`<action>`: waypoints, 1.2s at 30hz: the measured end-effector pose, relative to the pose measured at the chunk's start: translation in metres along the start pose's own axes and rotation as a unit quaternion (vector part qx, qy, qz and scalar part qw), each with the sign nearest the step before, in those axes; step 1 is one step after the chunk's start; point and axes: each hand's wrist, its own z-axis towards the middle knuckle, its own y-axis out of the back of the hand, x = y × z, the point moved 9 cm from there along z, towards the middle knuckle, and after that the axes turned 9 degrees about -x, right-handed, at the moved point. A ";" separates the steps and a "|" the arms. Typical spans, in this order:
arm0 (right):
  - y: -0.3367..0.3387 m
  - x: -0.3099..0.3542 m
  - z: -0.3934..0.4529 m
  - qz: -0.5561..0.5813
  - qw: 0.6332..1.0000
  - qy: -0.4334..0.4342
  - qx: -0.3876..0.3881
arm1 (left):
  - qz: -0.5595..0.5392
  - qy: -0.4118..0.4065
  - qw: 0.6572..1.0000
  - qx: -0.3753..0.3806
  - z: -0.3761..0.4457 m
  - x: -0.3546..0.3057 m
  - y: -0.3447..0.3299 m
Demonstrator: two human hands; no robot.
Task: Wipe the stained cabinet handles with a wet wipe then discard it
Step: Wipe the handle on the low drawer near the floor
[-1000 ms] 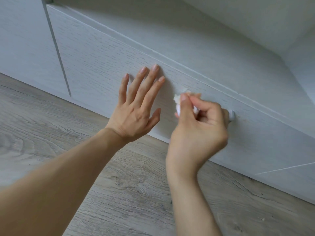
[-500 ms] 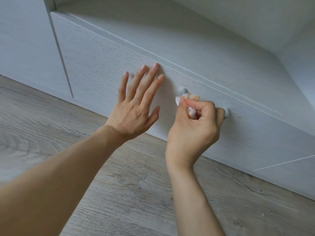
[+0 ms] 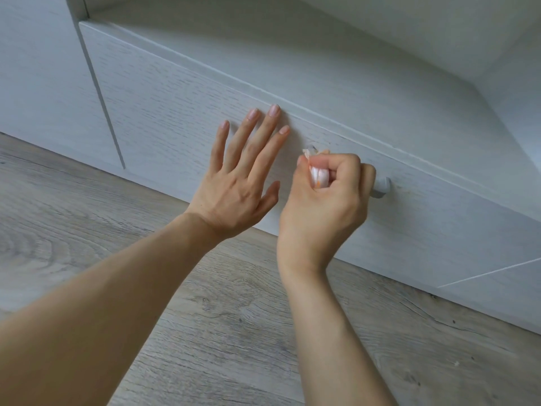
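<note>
A low white wood-grain drawer front [image 3: 175,92] carries a pale bar handle [image 3: 382,187], of which only the right end and a bit of the left mount show. My right hand [image 3: 325,206] is curled round the handle and grips a crumpled white wet wipe [image 3: 319,175] with orange stains against it. My left hand [image 3: 240,183] lies flat on the drawer front just left of the handle, fingers straight and spread. Most of the handle is hidden under my right hand.
A neighbouring white cabinet panel [image 3: 44,77] stands to the left beyond a vertical gap. An open shelf recess [image 3: 322,48] sits above the drawer. Grey wood-look flooring [image 3: 87,224] runs along the cabinet's base.
My right hand has slid a little left and down along the handle with the wipe, and orange stain now shows on the wipe. My left hand stays pressed on the drawer front.
</note>
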 end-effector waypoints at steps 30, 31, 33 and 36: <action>0.064 -0.064 0.025 0.161 0.931 -0.323 -0.057 | -0.005 -0.006 0.999 0.036 0.013 -0.011 0.007; 0.064 -0.065 0.031 0.148 0.934 -0.320 -0.053 | -0.003 -0.005 0.999 0.036 0.014 -0.010 0.007; 0.061 -0.067 0.032 0.133 0.939 -0.314 -0.036 | 0.001 -0.006 0.999 0.036 0.015 -0.008 0.007; 0.055 -0.068 0.027 0.122 0.944 -0.305 -0.034 | 0.001 -0.009 0.999 0.039 0.015 -0.009 0.007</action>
